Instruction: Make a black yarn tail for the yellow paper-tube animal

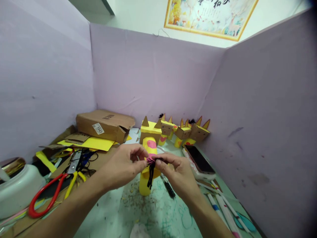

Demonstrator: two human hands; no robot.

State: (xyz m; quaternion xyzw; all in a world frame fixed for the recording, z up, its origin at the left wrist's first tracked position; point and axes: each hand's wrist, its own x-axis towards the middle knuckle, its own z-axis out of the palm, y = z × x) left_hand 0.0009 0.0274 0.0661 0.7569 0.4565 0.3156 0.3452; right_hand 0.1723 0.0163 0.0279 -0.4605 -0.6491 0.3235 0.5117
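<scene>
In the head view, a small bundle of black yarn (150,177) hangs in front of a yellow paper-tube animal figure (145,186) with pink spots and a cardboard head. My left hand (127,163) pinches the yarn's left side between thumb and fingers, close against the figure's body. From the right, my right hand (177,170) has its thumb and index finger closed on the same yarn. The figure stands upright on the table, its eared head facing away. My fingers partly cover its middle, so whether the yarn is fastened there I cannot tell.
Red-handled scissors (47,195), yellow-handled scissors (71,185) and cardboard scraps lie left, before a cardboard box (106,124). Several similar figures (183,132) stand behind. A phone (199,158), a black pen (168,188) and markers (226,211) lie right. Lilac panels (153,72) enclose the table.
</scene>
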